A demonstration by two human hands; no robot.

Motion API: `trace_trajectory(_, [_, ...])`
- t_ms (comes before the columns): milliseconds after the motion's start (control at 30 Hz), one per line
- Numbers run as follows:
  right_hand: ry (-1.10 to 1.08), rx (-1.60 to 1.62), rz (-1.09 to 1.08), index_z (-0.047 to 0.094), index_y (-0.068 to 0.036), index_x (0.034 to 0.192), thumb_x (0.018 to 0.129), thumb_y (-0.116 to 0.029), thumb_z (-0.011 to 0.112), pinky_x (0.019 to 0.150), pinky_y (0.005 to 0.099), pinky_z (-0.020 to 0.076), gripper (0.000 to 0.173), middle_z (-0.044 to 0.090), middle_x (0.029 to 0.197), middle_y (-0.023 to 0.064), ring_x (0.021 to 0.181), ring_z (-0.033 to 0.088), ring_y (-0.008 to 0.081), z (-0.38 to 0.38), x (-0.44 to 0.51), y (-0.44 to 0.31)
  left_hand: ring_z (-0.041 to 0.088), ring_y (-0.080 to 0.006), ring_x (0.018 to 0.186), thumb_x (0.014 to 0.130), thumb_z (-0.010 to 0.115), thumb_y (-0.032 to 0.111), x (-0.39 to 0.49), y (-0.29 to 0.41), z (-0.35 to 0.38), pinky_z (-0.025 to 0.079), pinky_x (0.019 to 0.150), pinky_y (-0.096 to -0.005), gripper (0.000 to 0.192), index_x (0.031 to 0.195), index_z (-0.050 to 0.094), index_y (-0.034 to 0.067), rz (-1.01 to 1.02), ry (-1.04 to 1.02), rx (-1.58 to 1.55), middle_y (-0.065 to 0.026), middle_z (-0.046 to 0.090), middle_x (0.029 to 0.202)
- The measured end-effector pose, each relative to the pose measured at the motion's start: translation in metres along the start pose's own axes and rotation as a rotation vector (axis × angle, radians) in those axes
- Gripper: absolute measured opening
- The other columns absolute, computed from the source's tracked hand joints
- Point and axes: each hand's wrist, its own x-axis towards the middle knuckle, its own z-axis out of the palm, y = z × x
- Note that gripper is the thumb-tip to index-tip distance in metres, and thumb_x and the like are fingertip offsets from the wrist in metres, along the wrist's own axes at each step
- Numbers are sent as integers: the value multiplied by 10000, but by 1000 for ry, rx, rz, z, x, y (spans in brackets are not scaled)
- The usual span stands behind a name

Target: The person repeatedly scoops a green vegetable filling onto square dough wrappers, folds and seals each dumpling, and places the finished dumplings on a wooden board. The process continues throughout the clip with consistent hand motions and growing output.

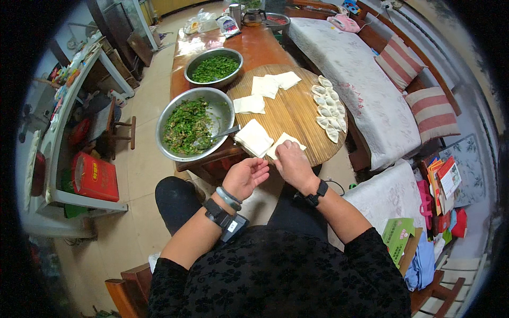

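Observation:
My right hand (293, 163) reaches over a small pile of square dough wrappers (287, 140) at the near edge of a round wooden board (294, 107). Its bent fingertips touch the top wrapper, and whether they pinch it is hidden. Palm up and bare, my left hand (247, 178) hovers just off the board's edge, fingers apart. A thicker wrapper stack (254, 138) lies beside it. Left of that, a steel bowl (226, 107) holds chopped green filling (185, 131) with a spoon (224, 132) leaning in it. Folded dumplings (329, 107) sit in rows along the board's right side.
More wrapper stacks (265, 86) lie toward the board's far side. A second bowl of chopped greens (214, 68) stands behind the first. The wooden table (258, 43) carries a glass teapot (253, 18) farther back. A covered bench (350, 79) runs along the right.

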Motion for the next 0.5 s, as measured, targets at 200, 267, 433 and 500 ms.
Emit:
trace_trajectory(200, [40,31,-2,635,-9,919,927,-136,662,854,521,518,130,630,981,205,973,616,424,4,-3,9,689,-255,1112,1088,554,174,1,-13,6,587,1022,-396,279,1243,618,-49,5,-16,14,-160,682,1218])
trace_trajectory(267, [80,154,124,672,-6,904,930,-138,661,849,515,532,136,659,971,204,962,643,417,3,-3,10,689,-254,1123,1093,550,181,3,-15,10,589,1022,-386,313,1282,607,-62,33,-55,20,-167,677,1244])
trace_trajectory(433, [63,314,340,723,-3,884,946,-168,671,819,499,556,184,705,946,205,919,691,397,-5,2,16,683,-244,1139,1092,516,142,11,-13,18,585,1021,-370,321,1327,576,-69,119,-18,151,-161,673,1267])
trace_trajectory(500, [60,271,268,723,-14,900,951,-186,687,836,481,553,183,701,967,186,955,681,385,-8,1,15,680,-236,1140,1083,509,116,13,-13,20,586,1007,-360,316,1339,572,-58,145,7,208,-158,673,1266])
